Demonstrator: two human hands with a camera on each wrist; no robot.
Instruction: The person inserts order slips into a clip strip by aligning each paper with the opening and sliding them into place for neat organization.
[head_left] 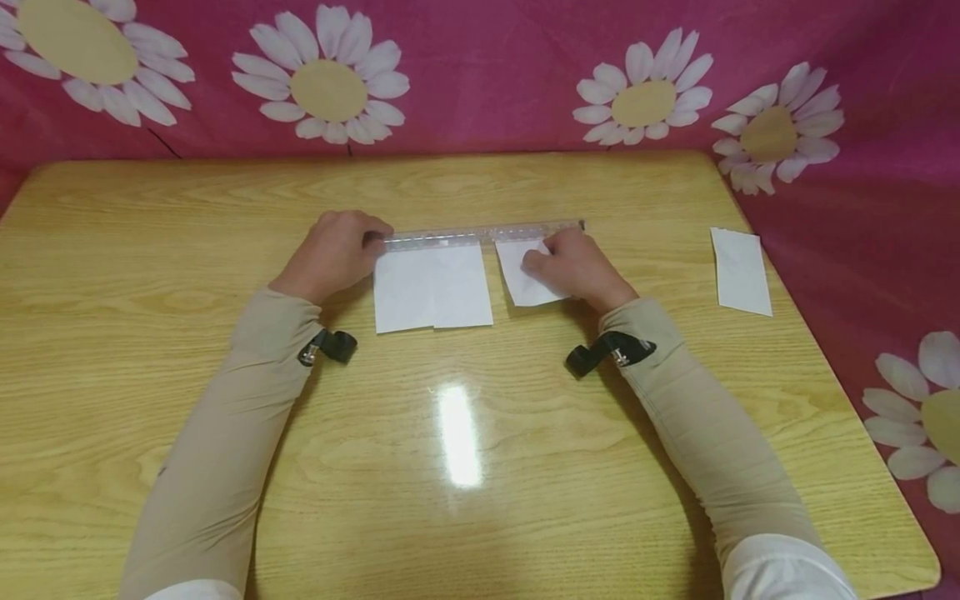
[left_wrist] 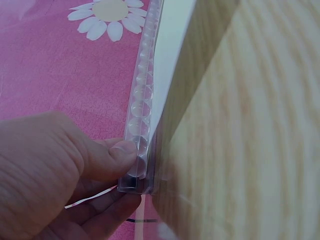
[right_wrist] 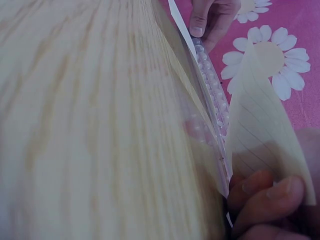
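A long clear plastic strip (head_left: 465,237) with a row of round clear shapes inside lies across the upper edges of white paper pieces. My left hand (head_left: 336,252) pinches its left end, thumb on top, as the left wrist view shows beside the strip's dark tip (left_wrist: 130,182). Below the strip lies a wide white paper (head_left: 432,287), notched at its lower edge. With curled fingers my right hand (head_left: 579,268) holds a smaller paper piece (head_left: 517,279) near the strip's right end. In the right wrist view this piece (right_wrist: 260,120) rises at a slant and shows faint lines.
Another white paper slip (head_left: 741,271) lies apart near the right edge of the wooden table (head_left: 450,533). A pink cloth (head_left: 480,75) with large daisies hangs behind the table and along its right side.
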